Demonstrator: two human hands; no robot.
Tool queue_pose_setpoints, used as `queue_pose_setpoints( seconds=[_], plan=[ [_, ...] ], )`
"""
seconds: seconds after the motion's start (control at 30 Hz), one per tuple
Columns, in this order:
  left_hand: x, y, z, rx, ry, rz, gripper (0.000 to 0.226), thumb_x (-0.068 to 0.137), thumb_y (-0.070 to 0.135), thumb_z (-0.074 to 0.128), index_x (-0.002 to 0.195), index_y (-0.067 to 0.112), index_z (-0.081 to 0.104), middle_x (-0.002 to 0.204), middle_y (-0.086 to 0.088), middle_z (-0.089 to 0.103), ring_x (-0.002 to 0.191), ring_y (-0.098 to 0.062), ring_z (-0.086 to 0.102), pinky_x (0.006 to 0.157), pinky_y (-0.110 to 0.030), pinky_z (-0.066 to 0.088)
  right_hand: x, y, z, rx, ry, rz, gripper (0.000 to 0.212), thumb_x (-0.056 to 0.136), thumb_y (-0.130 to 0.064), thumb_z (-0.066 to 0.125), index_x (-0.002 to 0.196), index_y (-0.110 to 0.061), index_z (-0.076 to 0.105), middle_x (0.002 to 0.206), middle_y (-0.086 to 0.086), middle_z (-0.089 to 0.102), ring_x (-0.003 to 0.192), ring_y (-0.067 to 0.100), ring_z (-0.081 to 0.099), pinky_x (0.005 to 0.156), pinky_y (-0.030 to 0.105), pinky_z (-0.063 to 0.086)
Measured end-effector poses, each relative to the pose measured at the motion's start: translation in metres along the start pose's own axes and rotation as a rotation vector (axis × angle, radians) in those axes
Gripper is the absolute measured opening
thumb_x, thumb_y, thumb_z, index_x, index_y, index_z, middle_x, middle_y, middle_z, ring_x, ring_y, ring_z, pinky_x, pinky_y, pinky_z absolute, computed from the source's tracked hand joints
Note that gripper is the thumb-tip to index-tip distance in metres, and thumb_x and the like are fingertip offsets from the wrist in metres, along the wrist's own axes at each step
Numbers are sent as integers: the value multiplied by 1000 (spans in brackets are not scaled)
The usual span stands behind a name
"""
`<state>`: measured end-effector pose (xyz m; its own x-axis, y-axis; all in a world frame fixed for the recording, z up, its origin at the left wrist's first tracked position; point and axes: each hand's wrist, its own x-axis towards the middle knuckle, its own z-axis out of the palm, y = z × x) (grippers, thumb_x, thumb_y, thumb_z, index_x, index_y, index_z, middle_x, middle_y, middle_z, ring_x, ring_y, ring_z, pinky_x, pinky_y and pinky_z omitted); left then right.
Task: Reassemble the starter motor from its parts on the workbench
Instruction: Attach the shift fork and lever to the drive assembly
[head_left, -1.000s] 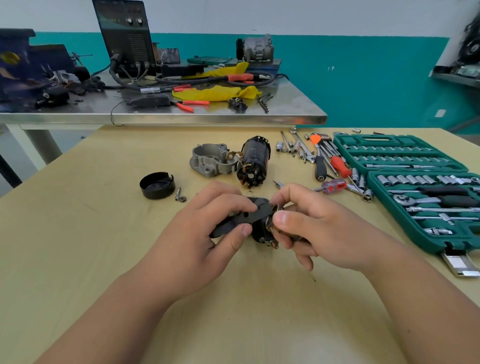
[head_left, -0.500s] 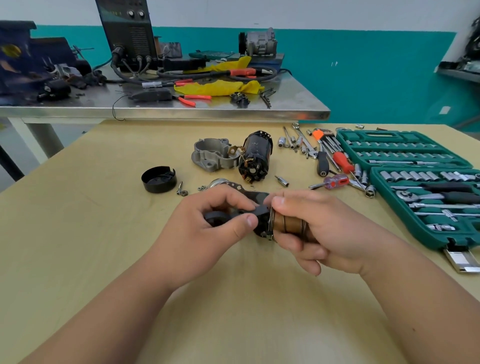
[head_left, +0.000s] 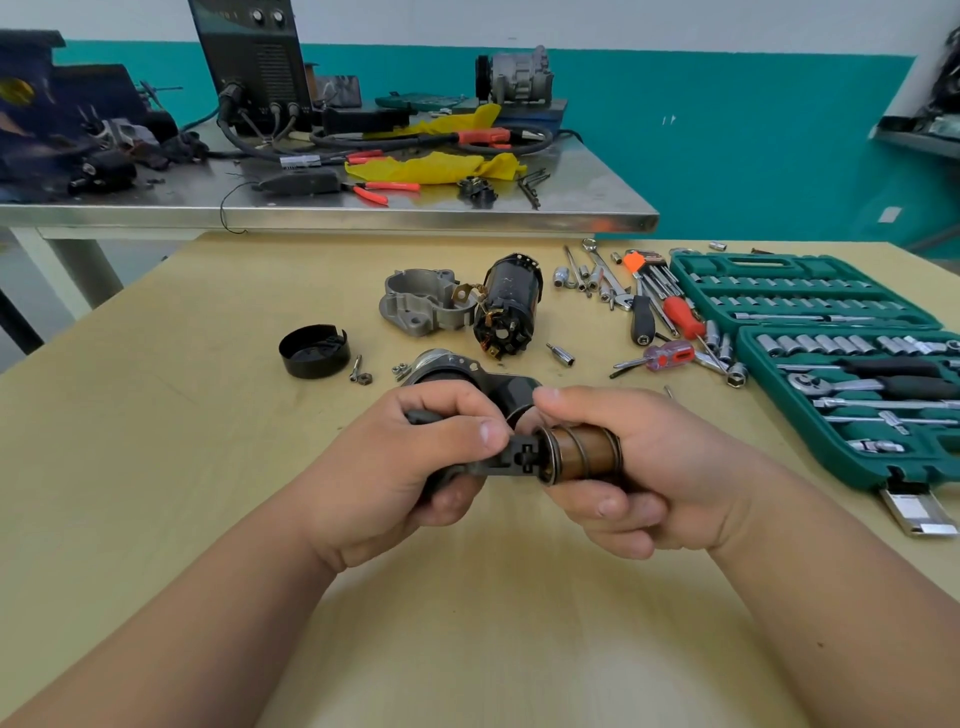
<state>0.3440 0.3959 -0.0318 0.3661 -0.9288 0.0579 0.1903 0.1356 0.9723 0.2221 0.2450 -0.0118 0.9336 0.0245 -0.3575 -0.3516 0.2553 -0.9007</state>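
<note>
My right hand (head_left: 639, 467) grips a brown cylindrical plunger with a spring (head_left: 582, 453), held above the wooden bench. My left hand (head_left: 410, 462) pinches a black forked lever (head_left: 511, 460) whose end meets the plunger's left tip. Just behind my hands lies a black starter end plate with a round metal part (head_left: 457, 370). Farther back rest the black motor body with brushes (head_left: 506, 306) and the grey cast nose housing (head_left: 428, 300). A black end cap (head_left: 313, 351) sits to the left, with small bolts and nuts (head_left: 360, 371) beside it.
A green socket set case (head_left: 841, 358) lies open on the right. Loose sockets, wrenches and red-handled screwdrivers (head_left: 670, 322) are scattered between it and the motor body. A steel table (head_left: 332, 215) with cables, pliers and yellow cloth stands behind the bench.
Both hands have turned the parts so the brown plunger now shows fully in my right hand and the lever's end sits at its tip. The black end plate is now uncovered behind them.
</note>
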Motion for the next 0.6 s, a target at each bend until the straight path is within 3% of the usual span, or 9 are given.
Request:
queue_pose_setpoints(
  seconds=[0.1, 0.17, 0.23, 0.33, 0.47, 0.53, 0.6],
  plan=[
    [2, -2, 1, 4, 54, -21, 13, 59, 25, 74, 61, 15, 66, 54, -8, 44, 35, -10, 35, 39, -14, 27, 6, 2, 7, -215, 338, -156, 43, 97, -46, 43, 72, -14, 58, 41, 8, 50, 27, 15, 29, 36, 22, 36],
    [4, -4, 3, 57, 122, -3, 16, 58, 29, 75, 58, 18, 63, 51, -5, 42, 37, -12, 33, 41, -16, 25, 9, 3, 9, -465, 571, -250, 53, 98, -52, 36, 66, -17, 59, 45, 5, 59, 30, 17, 40, 38, 24, 39],
    [5, -5, 5, 102, 161, 8, 18, 58, 32, 75, 57, 19, 62, 50, -3, 40, 39, -13, 31, 42, -18, 23, 10, 3, 10, -577, 671, -326, 54, 95, -55, 35, 64, -17, 58, 46, 2, 61, 32, 13, 45, 37, 21, 39],
    [4, -6, 7, 71, 106, -5, 14, 62, 24, 75, 56, 19, 63, 47, -2, 40, 37, -12, 31, 42, -15, 24, 9, 3, 12, -505, 659, -331, 52, 98, -48, 39, 61, -14, 54, 41, 1, 54, 31, 11, 44, 36, 23, 38],
    [2, -5, 13, -106, -1, -48, 12, 62, 25, 72, 57, 16, 65, 45, -6, 43, 31, -7, 32, 37, -10, 27, 10, 5, 18, -153, 417, -267, 45, 102, -33, 41, 64, -9, 47, 36, 1, 42, 24, 10, 35, 36, 22, 35],
    [3, -7, 17, -40, 59, -7, 17, 62, 31, 72, 62, 17, 63, 44, -1, 44, 31, -8, 31, 36, -11, 26, 9, 3, 16, -98, 396, -275, 45, 102, -32, 41, 64, -10, 47, 36, 3, 41, 24, 11, 29, 36, 21, 33],
    [6, -9, 17, 126, 202, 27, 31, 64, 35, 74, 79, 16, 55, 46, 4, 45, 35, -10, 30, 37, -15, 26, 6, 0, 11, -76, 389, -294, 48, 102, -31, 40, 60, -11, 49, 37, 7, 41, 25, 13, 24, 36, 21, 33]
  ],
)
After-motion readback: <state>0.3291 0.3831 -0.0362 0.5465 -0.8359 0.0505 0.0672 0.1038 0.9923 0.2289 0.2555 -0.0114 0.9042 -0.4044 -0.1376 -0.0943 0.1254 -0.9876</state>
